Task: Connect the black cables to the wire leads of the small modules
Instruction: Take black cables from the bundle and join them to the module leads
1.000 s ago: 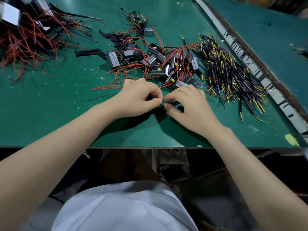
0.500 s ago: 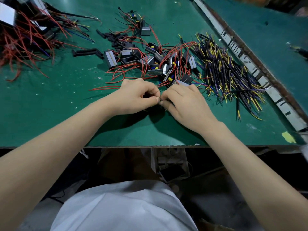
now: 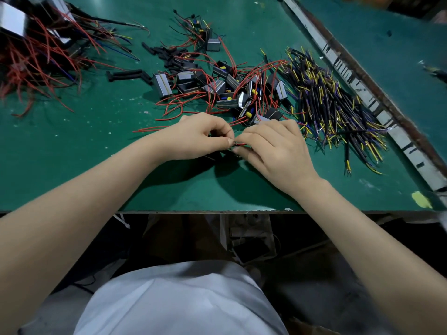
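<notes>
My left hand (image 3: 200,137) and my right hand (image 3: 275,151) meet fingertip to fingertip above the green table (image 3: 72,165). Between them a short red wire lead (image 3: 240,144) shows, pinched by both; the black cable end is mostly hidden under my fingers. Behind my hands lies a pile of small grey-and-black modules (image 3: 225,90) with red leads. To the right is a heap of black cables (image 3: 336,105) with yellow and purple tips.
A tangle of red-wired assemblies (image 3: 36,56) fills the far left corner. Loose black sleeves (image 3: 128,74) lie left of the module pile. A striped rail (image 3: 358,85) borders the table on the right. The table's front edge (image 3: 193,211) runs just below my wrists.
The hands stay together at the same spot. My right hand's fingers have shifted slightly, and a bit of red lead now shows between the fingertips.
</notes>
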Motion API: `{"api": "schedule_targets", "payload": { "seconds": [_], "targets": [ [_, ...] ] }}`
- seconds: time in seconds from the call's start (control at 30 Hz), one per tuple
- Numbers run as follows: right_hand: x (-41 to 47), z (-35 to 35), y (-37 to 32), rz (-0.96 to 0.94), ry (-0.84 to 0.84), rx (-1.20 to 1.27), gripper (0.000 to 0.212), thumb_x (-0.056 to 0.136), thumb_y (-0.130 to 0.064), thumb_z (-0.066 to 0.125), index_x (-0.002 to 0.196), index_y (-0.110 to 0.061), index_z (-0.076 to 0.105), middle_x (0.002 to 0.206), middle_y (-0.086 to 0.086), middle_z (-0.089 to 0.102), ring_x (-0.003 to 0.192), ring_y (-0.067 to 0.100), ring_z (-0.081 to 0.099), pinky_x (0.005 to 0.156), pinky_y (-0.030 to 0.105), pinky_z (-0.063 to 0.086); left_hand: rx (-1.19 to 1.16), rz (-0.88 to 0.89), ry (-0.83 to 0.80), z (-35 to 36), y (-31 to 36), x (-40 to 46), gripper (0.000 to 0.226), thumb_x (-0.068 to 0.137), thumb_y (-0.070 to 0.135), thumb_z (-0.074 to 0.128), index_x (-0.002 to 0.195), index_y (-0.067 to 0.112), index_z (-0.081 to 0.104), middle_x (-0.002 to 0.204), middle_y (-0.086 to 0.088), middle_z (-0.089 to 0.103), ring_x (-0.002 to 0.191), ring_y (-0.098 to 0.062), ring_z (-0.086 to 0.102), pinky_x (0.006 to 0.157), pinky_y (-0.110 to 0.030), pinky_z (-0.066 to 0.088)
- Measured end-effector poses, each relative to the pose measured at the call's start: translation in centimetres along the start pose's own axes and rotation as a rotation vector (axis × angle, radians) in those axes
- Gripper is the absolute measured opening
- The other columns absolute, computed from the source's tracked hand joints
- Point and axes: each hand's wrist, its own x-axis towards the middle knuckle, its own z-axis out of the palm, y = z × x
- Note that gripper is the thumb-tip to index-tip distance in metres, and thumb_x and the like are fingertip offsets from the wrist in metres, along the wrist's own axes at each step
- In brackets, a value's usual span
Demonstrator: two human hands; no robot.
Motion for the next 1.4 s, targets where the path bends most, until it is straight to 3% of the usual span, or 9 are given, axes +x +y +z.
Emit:
{"api": "schedule_targets", "payload": {
  "seconds": [0.27, 0.43, 0.53, 0.67, 0.8, 0.9, 1.0, 1.13, 1.4],
  "targets": [
    [0.4, 0.7, -0.4, -0.039, 0.032, -0.096, 0.021, 0.097, -0.024, 0.057, 0.086, -0.014, 0.072, 0.091, -0.002, 0.069, 0.089, 0.021, 0.066, 0.069, 0.034, 0.040, -0.082, -0.036, -0.008, -0.1, -0.1, 0.4, 0.006, 0.089, 0.021, 0.061, 0.089, 0.022, 0.066, 0.096, -0.005, 0.069, 0.092, -0.022, 0.061, 0.083, -0.028, 0.045],
    [0.3, 1.0, -0.5, 0.008, -0.045, -0.046, 0.018, 0.096, -0.020, 0.055, 0.090, -0.011, 0.069, 0.095, 0.001, 0.068, 0.097, 0.023, 0.064, 0.076, 0.035, 0.033, -0.009, -0.016, -0.026, -0.1, 0.1, 0.4, 0.004, 0.088, 0.026, 0.062, 0.087, 0.026, 0.065, 0.092, -0.002, 0.068, 0.089, -0.022, 0.060, 0.089, -0.038, 0.045],
    [0.3, 0.7, -0.7, 0.216, -0.191, 0.188, 0.010, 0.092, -0.018, 0.060, 0.089, -0.010, 0.065, 0.097, 0.000, 0.063, 0.105, 0.025, 0.056, 0.078, 0.034, 0.027, 0.109, 0.031, 0.025, 0.1, 0.0, 0.3, 0.006, 0.089, 0.032, 0.059, 0.090, 0.027, 0.064, 0.088, 0.005, 0.065, 0.079, -0.009, 0.051, 0.092, -0.036, 0.033],
    [0.9, 0.8, -1.0, 0.630, -0.449, 0.504, 0.010, 0.093, -0.026, 0.058, 0.084, -0.025, 0.054, 0.102, -0.008, 0.050, 0.116, 0.010, 0.034, 0.075, 0.027, 0.014, 0.301, 0.143, 0.134, 0.8, -0.2, 0.3, 0.011, 0.091, 0.026, 0.056, 0.095, 0.020, 0.064, 0.092, 0.004, 0.064, 0.096, -0.017, 0.046, 0.091, -0.036, 0.026],
    [2.2, 0.7, -0.5, 0.980, -0.643, 0.852, 0.023, 0.094, -0.031, 0.057, 0.071, -0.027, 0.057, 0.096, 0.003, 0.058, 0.102, 0.016, 0.043, 0.086, 0.033, 0.036, 0.418, 0.231, 0.229, 1.5, -0.6, -0.1, 0.010, 0.091, 0.025, 0.054, 0.089, 0.020, 0.063, 0.088, 0.008, 0.062, 0.096, -0.018, 0.046, 0.084, -0.035, 0.022],
    [2.7, 0.4, -0.3, 0.894, -0.680, 0.838, 0.024, 0.095, -0.032, 0.056, 0.072, -0.026, 0.059, 0.086, 0.002, 0.058, 0.093, 0.017, 0.044, 0.078, 0.028, 0.036, 0.356, 0.225, 0.255, 1.7, -0.9, -0.2, 0.013, 0.090, 0.028, 0.054, 0.089, 0.019, 0.064, 0.088, 0.008, 0.062, 0.095, -0.019, 0.046, 0.084, -0.034, 0.021],
    [2.2, 0.1, -0.2, 0.804, -0.536, 0.727, 0.015, 0.094, -0.035, 0.057, 0.080, -0.031, 0.058, 0.086, -0.011, 0.061, 0.097, 0.017, 0.054, 0.090, 0.039, 0.044, 0.283, 0.175, 0.239, 1.6, -0.9, -0.2, 0.028, 0.083, 0.039, 0.045, 0.090, 0.021, 0.065, 0.088, 0.008, 0.063, 0.094, -0.017, 0.047, 0.090, -0.037, 0.024],
    [0.1, -0.4, 0.1, 0.693, -0.367, 0.520, 0.014, 0.093, -0.035, 0.058, 0.099, -0.025, 0.067, 0.100, -0.010, 0.059, 0.110, 0.025, 0.049, 0.095, 0.051, 0.037, 0.232, 0.165, 0.223, 1.6, -1.2, -0.1, 0.011, 0.091, 0.030, 0.054, 0.088, 0.024, 0.063, 0.083, 0.013, 0.060, 0.091, -0.013, 0.044, 0.091, -0.035, 0.023],
    [0.0, 0.1, -0.7, 0.373, -0.285, 0.238, 0.020, 0.089, -0.035, 0.062, 0.096, -0.020, 0.071, 0.101, -0.004, 0.065, 0.104, 0.026, 0.053, 0.075, 0.028, 0.021, 0.190, 0.143, 0.172, 1.4, -1.0, -0.1, 0.007, 0.092, 0.029, 0.054, 0.087, 0.031, 0.058, 0.088, 0.011, 0.062, 0.090, -0.010, 0.040, 0.090, -0.030, 0.020]
  ]
}}
